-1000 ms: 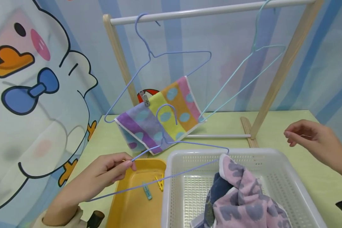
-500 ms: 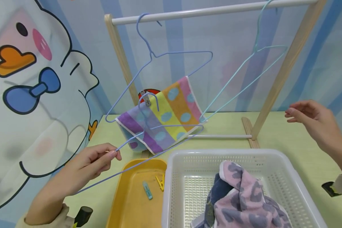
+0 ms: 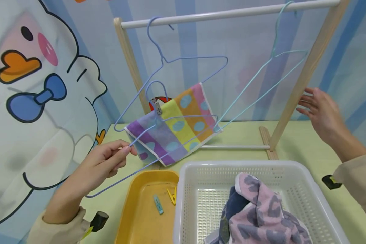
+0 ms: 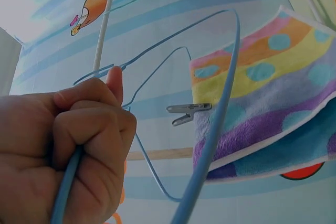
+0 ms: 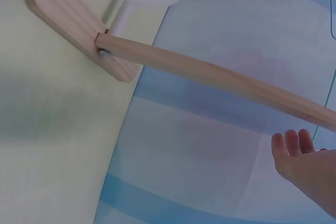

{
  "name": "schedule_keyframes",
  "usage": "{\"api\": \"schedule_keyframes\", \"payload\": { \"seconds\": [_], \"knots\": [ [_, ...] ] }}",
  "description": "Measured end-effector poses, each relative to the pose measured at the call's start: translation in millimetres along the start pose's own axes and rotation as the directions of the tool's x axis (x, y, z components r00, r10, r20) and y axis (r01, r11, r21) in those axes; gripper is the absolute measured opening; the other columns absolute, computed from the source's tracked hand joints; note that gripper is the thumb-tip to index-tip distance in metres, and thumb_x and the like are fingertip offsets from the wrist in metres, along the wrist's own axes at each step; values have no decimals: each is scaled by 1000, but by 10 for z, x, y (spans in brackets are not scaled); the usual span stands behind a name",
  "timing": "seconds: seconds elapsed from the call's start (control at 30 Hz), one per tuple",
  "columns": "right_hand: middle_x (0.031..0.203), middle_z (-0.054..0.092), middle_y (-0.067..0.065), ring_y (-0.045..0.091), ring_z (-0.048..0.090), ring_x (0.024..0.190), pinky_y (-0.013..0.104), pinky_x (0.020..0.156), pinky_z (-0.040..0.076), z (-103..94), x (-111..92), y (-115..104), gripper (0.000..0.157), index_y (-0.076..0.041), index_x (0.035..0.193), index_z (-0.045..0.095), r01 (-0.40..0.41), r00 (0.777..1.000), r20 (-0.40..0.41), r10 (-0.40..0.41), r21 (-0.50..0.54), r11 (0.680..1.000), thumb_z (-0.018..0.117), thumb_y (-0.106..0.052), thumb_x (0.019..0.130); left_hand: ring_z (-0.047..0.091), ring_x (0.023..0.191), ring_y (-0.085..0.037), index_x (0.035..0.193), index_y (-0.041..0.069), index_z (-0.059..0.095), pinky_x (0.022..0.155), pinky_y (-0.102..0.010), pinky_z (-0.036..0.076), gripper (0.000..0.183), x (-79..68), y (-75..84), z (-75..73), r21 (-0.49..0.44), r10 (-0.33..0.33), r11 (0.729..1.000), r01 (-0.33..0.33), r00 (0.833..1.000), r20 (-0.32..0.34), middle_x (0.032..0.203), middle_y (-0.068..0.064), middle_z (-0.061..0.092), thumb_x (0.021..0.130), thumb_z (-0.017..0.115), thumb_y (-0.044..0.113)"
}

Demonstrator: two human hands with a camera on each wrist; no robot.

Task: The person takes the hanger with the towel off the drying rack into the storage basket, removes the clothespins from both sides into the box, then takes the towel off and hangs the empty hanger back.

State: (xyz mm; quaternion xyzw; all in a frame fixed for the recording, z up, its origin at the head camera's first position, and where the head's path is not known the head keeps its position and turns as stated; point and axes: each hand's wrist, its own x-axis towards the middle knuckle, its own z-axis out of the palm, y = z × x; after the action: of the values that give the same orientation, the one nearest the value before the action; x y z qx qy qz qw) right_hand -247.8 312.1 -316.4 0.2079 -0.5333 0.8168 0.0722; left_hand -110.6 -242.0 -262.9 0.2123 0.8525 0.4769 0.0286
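Observation:
My left hand (image 3: pixel 105 162) pinches one shoulder of a periwinkle wire hanger (image 3: pixel 143 134), holding it up with the hook on top and no cloth on it. It overlaps a striped, dotted towel (image 3: pixel 183 127) in the head view. That towel hangs from another periwinkle hanger (image 3: pixel 195 57) on the rack, with a grey clip (image 3: pixel 157 106) on its upper edge. In the left wrist view, fingers curl round the held wire (image 4: pixel 209 156). My right hand (image 3: pixel 324 113) is empty, fingers extended beside the rack's right wooden post (image 3: pixel 305 74).
A mint hanger (image 3: pixel 259 71) hangs at the right of the white rail (image 3: pixel 225 14). On the table, a white basket (image 3: pixel 315 189) holds a pink-and-grey cloth (image 3: pixel 262 210). Left of it, a yellow tray (image 3: pixel 140 220) contains a teal clothespin (image 3: pixel 158 204) and a yellow one (image 3: pixel 171 195).
The left hand has moved left, then up, carrying the hanger away from over the basket toward the towel. The right hand has risen to beside the post, its fingers straightening.

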Motion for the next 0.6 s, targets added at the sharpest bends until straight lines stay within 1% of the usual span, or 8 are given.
{"api": "schedule_keyframes", "payload": {
  "seconds": [0.07, 0.17, 0.23, 0.3, 0.4, 0.5, 0.6],
  "knots": [
    [120, 65, 11, 19, 62, 109, 26, 89, 50, 29, 34, 12, 29, -1, 131, 52, 11, 999, 37, -12, 42, 999, 38, -15, 109, 27, 48, -15, 107, 1, 63, 42, -30, 27, 24, 50, 20, 15, -11, -13, 1000, 12, 1000, -7, 64, -5, 37, 108, 46, 18],
    [116, 65, 15, 22, 63, 105, 29, 88, 51, 73, 73, 26, 28, 1, 128, 53, 15, 998, 65, -21, 99, 995, 38, -15, 109, 25, 49, -15, 109, 0, 63, 43, -29, 25, 25, 122, 53, 39, -29, -18, 999, 17, 1000, -8, 65, -6, 38, 108, 46, 19],
    [114, 64, 15, 23, 63, 104, 29, 88, 51, 88, 86, 33, 28, 1, 128, 51, 16, 997, 71, -23, 105, 994, 38, -15, 110, 24, 50, -16, 109, 1, 63, 43, -29, 24, 26, 165, 75, 53, -38, -11, 999, 10, 1000, -10, 65, -6, 36, 108, 46, 21],
    [111, 64, 15, 23, 63, 102, 29, 88, 50, 96, 89, 35, 26, 0, 126, 50, 7, 998, 60, -14, 118, 993, 39, -16, 109, 23, 50, -16, 110, 1, 63, 43, -29, 23, 27, 203, 96, 66, -48, -5, 999, 4, 1000, -11, 64, -7, 36, 108, 46, 21],
    [111, 63, 12, 21, 62, 103, 27, 89, 49, 95, 92, 33, 27, -3, 126, 52, -21, 999, 46, 18, 59, 998, 42, -20, 108, 23, 51, -16, 111, 0, 63, 44, -29, 24, 29, 256, 124, 83, -58, -2, 998, 1, 1000, -12, 64, -7, 36, 108, 46, 23],
    [113, 64, 5, 16, 60, 105, 22, 88, 48, 98, 97, 19, 33, -3, 130, 50, -80, 997, -17, 79, -57, 995, 49, -25, 105, 25, 51, -16, 111, -1, 63, 45, -29, 26, 30, 314, 145, 96, -59, 12, 998, -12, 1000, -12, 65, -10, 39, 109, 45, 23],
    [114, 63, 0, 11, 58, 107, 18, 87, 47, 105, 92, -1, 42, -4, 135, 47, -143, 988, -86, 131, -151, 978, 55, -28, 102, 26, 50, -16, 111, 0, 64, 46, -29, 29, 30, 370, 175, 103, -41, 25, 999, -25, 1000, -11, 65, -10, 40, 109, 44, 23]
  ]
}}
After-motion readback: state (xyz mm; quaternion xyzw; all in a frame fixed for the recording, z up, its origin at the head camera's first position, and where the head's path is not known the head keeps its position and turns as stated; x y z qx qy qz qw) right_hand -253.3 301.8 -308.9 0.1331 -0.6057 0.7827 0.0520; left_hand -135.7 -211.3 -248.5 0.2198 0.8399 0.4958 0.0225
